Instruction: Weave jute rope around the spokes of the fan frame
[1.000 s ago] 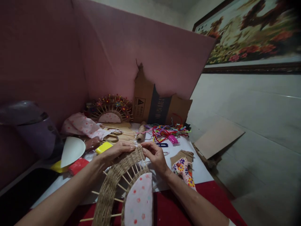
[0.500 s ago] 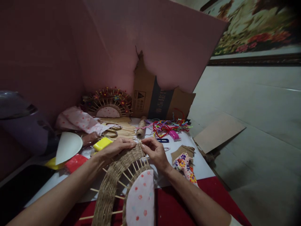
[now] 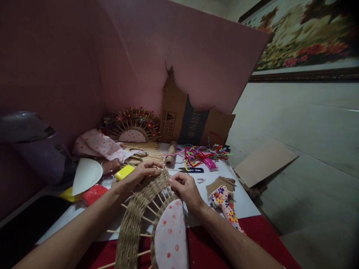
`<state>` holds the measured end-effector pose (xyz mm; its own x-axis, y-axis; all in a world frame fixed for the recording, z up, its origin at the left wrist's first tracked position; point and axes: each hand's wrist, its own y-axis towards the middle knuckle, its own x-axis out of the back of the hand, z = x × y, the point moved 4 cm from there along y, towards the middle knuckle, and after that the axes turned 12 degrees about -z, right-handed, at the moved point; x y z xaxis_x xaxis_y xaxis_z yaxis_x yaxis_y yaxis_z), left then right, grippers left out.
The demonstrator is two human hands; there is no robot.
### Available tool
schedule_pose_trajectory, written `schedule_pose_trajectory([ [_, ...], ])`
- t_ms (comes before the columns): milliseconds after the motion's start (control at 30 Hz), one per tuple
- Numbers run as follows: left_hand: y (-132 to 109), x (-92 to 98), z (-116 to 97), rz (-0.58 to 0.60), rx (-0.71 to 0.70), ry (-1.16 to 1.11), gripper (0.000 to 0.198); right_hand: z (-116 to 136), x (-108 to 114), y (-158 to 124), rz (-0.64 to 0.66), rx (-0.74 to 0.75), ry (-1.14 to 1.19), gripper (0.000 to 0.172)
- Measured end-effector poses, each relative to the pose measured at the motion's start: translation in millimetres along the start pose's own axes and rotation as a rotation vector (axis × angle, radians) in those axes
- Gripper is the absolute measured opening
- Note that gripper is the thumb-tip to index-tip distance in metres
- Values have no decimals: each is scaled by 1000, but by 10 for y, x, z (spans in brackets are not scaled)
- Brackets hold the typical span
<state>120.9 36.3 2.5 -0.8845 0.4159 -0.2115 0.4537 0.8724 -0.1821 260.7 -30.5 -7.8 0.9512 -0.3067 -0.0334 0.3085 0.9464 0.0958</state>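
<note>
A half-round woven piece (image 3: 134,220) lies in front of me: jute twine wound over wooden sticks around a pink dotted fabric centre (image 3: 171,239). My left hand (image 3: 137,177) rests on the far end of the woven band, fingers pinched at its top edge. My right hand (image 3: 183,188) is closed beside that end, pinching the twine just below the left fingertips. A spool of jute twine (image 3: 169,158) stands just beyond both hands.
A finished decorated fan piece (image 3: 131,129) leans on the pink wall behind loose sticks and scissors (image 3: 137,155). Coloured pipe cleaners (image 3: 203,153), a flowered glue gun (image 3: 226,207), cardboard (image 3: 193,125), pink dotted cloth (image 3: 97,144), a white paper cone (image 3: 85,175) and yellow and red blocks lie around.
My right hand has drawn back a little toward me and lower along the woven end; the left hand keeps its hold. The camera view shifted slightly.
</note>
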Motion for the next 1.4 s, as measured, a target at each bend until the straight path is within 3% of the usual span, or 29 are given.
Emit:
schedule_pose_trajectory([
  [300, 5, -36, -181, -59, -158, 145, 19, 11, -69, -53, 12, 33, 6, 20],
  [1133, 46, -46, -139, -30, -39, 188, 21, 36, -82, -77, -25, 85, 18, 17],
  [1400, 5, -11, -149, -85, -169, 199, 32, 42, -75, -59, -32, 108, 7, 19],
])
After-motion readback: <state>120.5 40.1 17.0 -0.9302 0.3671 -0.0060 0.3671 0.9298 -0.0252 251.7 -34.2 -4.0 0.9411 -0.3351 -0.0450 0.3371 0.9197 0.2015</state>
